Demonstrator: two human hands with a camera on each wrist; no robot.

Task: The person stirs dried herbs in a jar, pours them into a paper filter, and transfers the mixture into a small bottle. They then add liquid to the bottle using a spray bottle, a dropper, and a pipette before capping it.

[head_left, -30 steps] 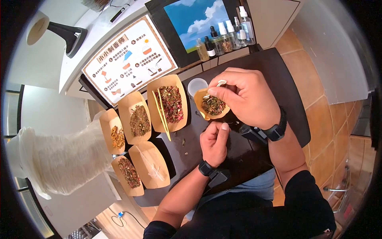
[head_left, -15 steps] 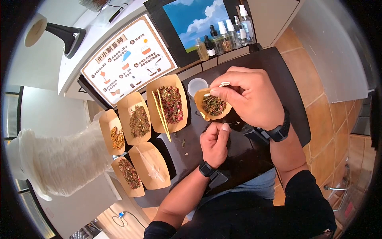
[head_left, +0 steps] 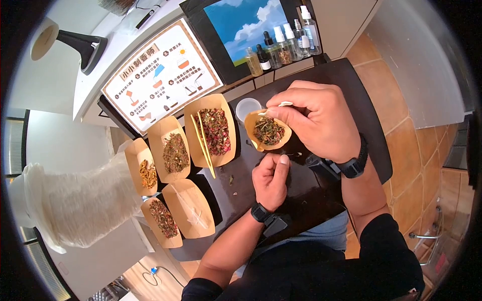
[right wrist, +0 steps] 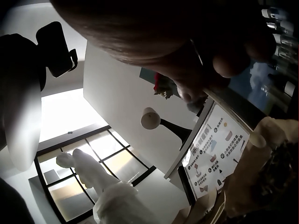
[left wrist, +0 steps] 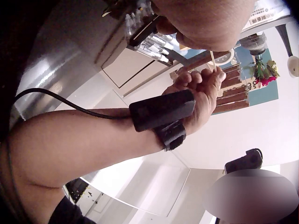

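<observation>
In the head view my right hand (head_left: 319, 113) pinches a slender pale stick (head_left: 285, 104) between thumb and fingers over a small brown paper cup. In the right wrist view this stick (right wrist: 236, 116) has a rounded lower tip. The paper cup (head_left: 253, 131) has dried herbs and petals (head_left: 268, 131) in it. Just below the cup, my left hand (head_left: 270, 181) is curled into a fist with its thumb on top, and nothing shows in it. A round clear plastic cup (head_left: 247, 106) stands beside the paper cup.
Left of the hands, paper trays hold dried petals (head_left: 217, 131), herbs (head_left: 175, 153) and yellowish pieces (head_left: 147, 174). Yellow chopsticks (head_left: 203, 145) lie across one tray. Small bottles (head_left: 283, 50) line the far side beside a printed instruction sheet (head_left: 163, 75). Loose bits lie on the dark table (head_left: 236, 210).
My right hand has shifted slightly to the right with the stick, whose visible ends have changed angle over the paper cup. The left fist has stayed in place.
</observation>
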